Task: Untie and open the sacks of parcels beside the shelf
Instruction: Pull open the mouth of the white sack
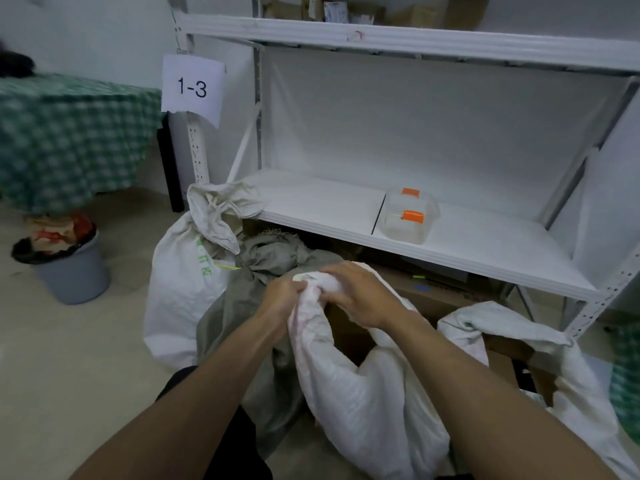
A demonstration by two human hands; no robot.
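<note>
- Left hand: the fingers are being curled round the gathered neck of the white sack, gripping it from the left. The bunch is probably being steadied so the other hand can work.
- Right hand: the fingers are being bent over the top of the same bunch, pinching the cloth close against the left hand. Any tie is being hidden by the fingers, so whether it is loosened cannot be told.
- The white sack is being held upright in front of the person, just before the shelf. It is woven plastic cloth, crinkled, faintly pink-stained near the neck, and sagging below the grip.
- A grey-green sack is being crowded against its left side. The weave is duller, and the frayed neck is being kept cinched; it is judged unopened.
- Further left, a second white sack with green print is being stood on the floor, its limp neck drooping beside the shelf corner.
- To the right, another white sack is lying slack with its mouth gaping; it is judged already opened. A brown cardboard box is being exposed behind it.
- The shelf is white metal with perforated uprights and smooth boards. A clear plastic container with orange clips is being kept on the lower board, and a paper label marked 1-3 is being hung on the upright.
- Outermost at left, a grey bucket and a green checked cloth are being noted.
</note>
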